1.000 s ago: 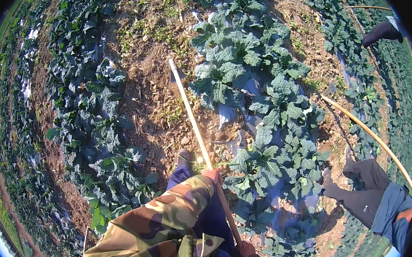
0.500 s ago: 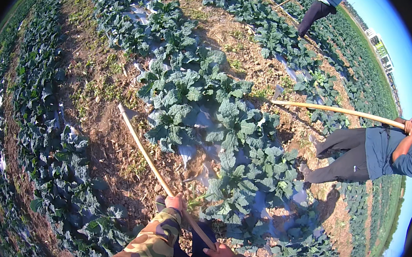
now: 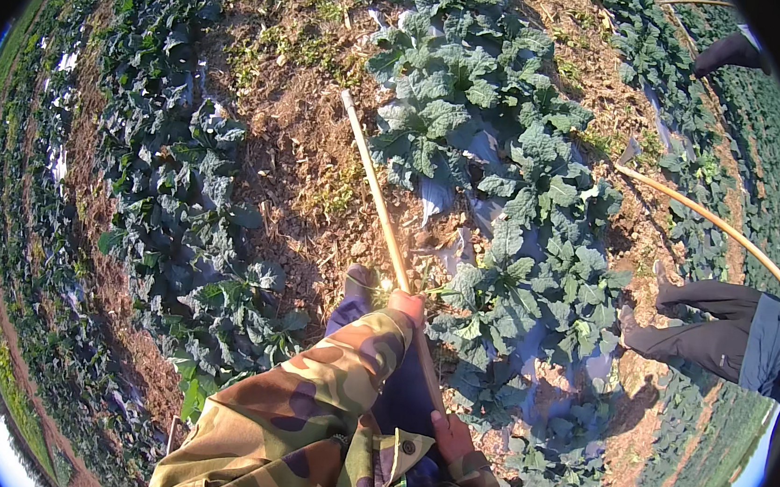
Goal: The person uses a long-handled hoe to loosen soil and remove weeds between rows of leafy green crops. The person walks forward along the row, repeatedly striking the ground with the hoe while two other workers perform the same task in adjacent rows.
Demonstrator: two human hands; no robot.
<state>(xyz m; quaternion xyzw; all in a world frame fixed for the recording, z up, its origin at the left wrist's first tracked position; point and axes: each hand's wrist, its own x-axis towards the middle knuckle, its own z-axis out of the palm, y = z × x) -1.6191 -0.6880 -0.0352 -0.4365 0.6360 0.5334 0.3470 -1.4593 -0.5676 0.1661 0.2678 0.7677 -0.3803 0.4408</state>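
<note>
My left hand (image 3: 407, 307) is closed round the wooden handle of a hoe (image 3: 375, 181), in front of my body. Lower on the same handle, near its end, my right hand (image 3: 453, 436) is also wrapped round it. The hoe slants away to the upper left, its far end over the dry soil path (image 3: 309, 156) between two crop rows. Its blade is hard to make out there. Just right of the handle grow leafy green kale-like plants (image 3: 526, 196), in a row with strips of plastic film (image 3: 434, 199) showing between the leaves.
A co-worker (image 3: 711, 321) stands at the right with another long-handled hoe (image 3: 707, 218) reaching to the soil beyond the plants. A second person's dark-clothed leg (image 3: 729, 55) shows at the upper right. Another leafy row (image 3: 167, 166) runs along my left. My shoe (image 3: 358, 281) stands on the path.
My view has swung, so plants and co-workers sit farther right. My hoe's handle stands steeper in view, with both hands still on it. The hoe's blade no longer shows plainly.
</note>
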